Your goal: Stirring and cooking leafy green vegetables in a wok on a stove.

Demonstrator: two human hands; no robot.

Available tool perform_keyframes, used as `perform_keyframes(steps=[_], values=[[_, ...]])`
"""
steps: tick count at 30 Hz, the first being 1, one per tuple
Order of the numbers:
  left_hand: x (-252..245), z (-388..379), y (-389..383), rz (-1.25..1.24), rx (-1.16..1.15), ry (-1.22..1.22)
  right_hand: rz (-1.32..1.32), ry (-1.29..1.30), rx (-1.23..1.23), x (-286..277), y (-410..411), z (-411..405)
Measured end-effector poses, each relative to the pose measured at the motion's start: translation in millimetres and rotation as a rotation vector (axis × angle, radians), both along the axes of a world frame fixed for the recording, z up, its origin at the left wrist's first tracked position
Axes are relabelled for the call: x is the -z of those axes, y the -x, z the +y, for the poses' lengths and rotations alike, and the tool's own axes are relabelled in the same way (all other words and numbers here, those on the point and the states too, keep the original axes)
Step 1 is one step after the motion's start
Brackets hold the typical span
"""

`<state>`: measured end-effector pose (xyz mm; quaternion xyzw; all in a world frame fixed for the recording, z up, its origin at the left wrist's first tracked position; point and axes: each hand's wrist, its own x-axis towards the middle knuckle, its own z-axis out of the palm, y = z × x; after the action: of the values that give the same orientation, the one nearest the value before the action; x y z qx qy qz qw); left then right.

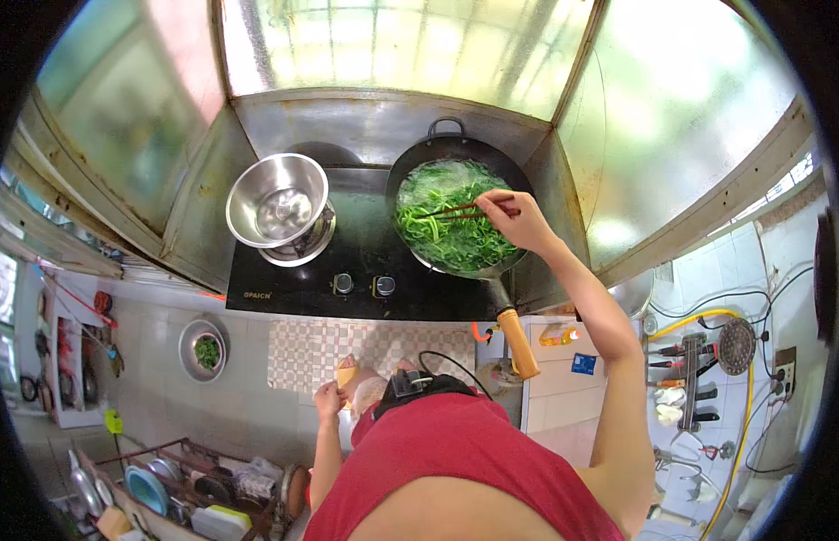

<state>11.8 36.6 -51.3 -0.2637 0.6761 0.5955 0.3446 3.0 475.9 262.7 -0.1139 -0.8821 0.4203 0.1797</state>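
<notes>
My right hand [517, 220] grips a pair of dark chopsticks [460, 212] over a black wok [453, 147]. The chopstick tips reach into leafy greens [460, 237] that sit in bubbling, steaming liquid. Toward me points the wok's wooden handle [519, 343], with no hand on it. At my left side, away from the stove, my left hand [331, 399] is loosely curled with nothing visible in it. A stainless steel bowl [277, 201] rests tilted on the left burner [301, 247] and looks bare inside.
The black gas cooktop [355, 237] has two knobs along its front. Metal panels and frosted windows surround it. On the floor at left stands a metal basin [203, 350] with greens. A dish rack [189, 487] is behind it. Knives hang on a wall rack [693, 382] at right.
</notes>
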Motion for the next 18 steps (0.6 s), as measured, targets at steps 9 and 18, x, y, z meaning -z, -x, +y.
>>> perform_keyframes(steps=[9,18], values=[[-3.5,11.3,8.3,0.023,0.04,-0.004,-0.134,-0.469,-0.133,-6.9,-71.4,-20.4],[-8.8,12.7,9.3,0.019,0.048,0.004,0.087,0.064,0.124,-10.9,-34.4,15.2]])
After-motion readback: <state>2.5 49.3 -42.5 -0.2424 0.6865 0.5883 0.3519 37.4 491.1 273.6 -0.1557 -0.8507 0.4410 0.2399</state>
